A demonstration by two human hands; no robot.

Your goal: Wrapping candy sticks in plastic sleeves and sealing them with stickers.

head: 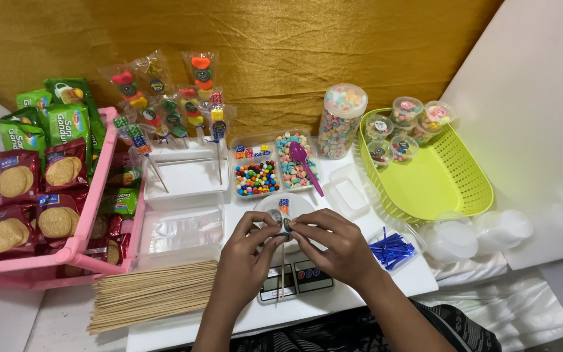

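Left hand (245,244) and right hand (333,244) both pinch a small clear-wrapped candy on a thin wooden skewer (282,225), held between them above the digital kitchen scale (294,281); fingers hide the candy's shape.

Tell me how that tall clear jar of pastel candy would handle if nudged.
The jar stands tall and narrow, so it probably tips rather than slides. It looks nearly full, likely heavy for its size. On its side, its round body would probably roll.
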